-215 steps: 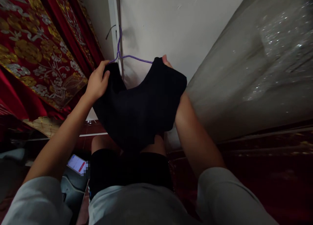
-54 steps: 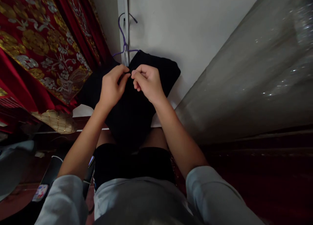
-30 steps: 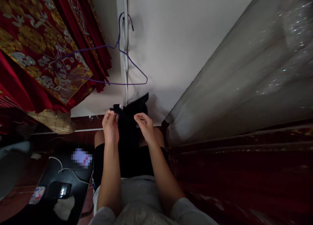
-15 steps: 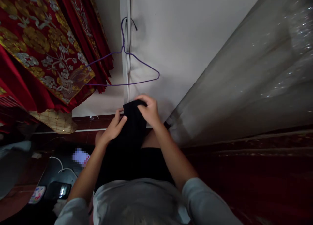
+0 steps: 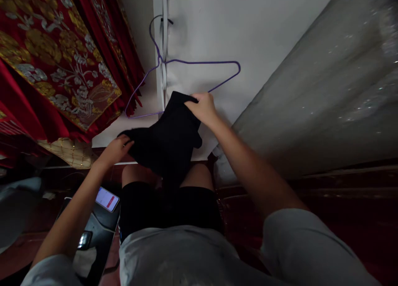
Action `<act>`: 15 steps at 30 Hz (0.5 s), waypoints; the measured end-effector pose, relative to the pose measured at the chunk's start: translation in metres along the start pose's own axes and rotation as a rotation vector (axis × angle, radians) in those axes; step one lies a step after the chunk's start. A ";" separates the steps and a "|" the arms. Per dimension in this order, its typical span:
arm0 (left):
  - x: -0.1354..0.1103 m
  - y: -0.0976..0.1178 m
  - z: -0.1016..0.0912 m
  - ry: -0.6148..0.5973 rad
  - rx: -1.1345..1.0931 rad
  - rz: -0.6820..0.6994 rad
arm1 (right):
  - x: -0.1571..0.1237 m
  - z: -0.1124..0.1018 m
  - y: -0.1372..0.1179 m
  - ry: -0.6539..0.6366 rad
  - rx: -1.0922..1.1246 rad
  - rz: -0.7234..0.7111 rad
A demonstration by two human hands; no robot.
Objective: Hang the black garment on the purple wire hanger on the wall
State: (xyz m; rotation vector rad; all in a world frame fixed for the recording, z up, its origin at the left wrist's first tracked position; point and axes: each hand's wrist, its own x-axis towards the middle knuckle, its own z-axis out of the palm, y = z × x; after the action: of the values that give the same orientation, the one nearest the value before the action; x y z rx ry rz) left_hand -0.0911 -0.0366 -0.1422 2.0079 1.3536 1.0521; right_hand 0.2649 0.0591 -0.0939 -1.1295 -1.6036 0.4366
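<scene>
A black piece of cloth, looking like a garment, is stretched between my two hands above my knees. My left hand is closed on its left end. With thumb and fingers, my right hand pinches its upper right edge. Just behind the cloth hangs a purple wire hanger, tilted, its hook on a white upright strip at the wall. The cloth hides part of the hanger's bottom bar. Whether cloth and hanger touch, I cannot tell.
Red embroidered cloth with gold and silver flowers hangs at the upper left. Clear plastic sheeting slants along the right. On a dark surface at lower left lie a lit phone and a second dark device.
My hands have moved apart, the left one left and the right one up and right, spreading the black garment. The hanger has swung, its right end now higher.
</scene>
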 end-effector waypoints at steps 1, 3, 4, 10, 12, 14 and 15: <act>0.006 0.001 -0.007 0.030 0.047 0.031 | 0.000 -0.004 -0.006 0.011 0.007 0.010; 0.020 0.006 -0.019 0.072 0.128 0.085 | 0.002 -0.009 -0.017 0.035 0.030 0.046; 0.028 0.011 -0.024 0.098 0.152 0.112 | 0.003 -0.010 -0.021 0.043 0.043 0.061; 0.087 0.066 -0.032 0.276 0.147 0.327 | -0.010 0.002 -0.026 -0.010 0.088 0.150; 0.104 0.082 -0.032 0.258 0.117 0.339 | -0.014 0.005 -0.028 -0.044 0.083 0.163; 0.116 0.091 -0.035 0.216 0.107 0.322 | -0.014 0.000 -0.028 -0.031 0.070 0.090; 0.120 0.093 -0.038 0.188 0.096 0.309 | -0.012 -0.006 -0.027 0.006 0.066 0.036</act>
State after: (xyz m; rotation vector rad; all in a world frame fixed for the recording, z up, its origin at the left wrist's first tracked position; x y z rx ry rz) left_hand -0.0467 0.0375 -0.0126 2.2891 1.2293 1.3656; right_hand 0.2581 0.0339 -0.0780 -1.1099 -1.5549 0.5058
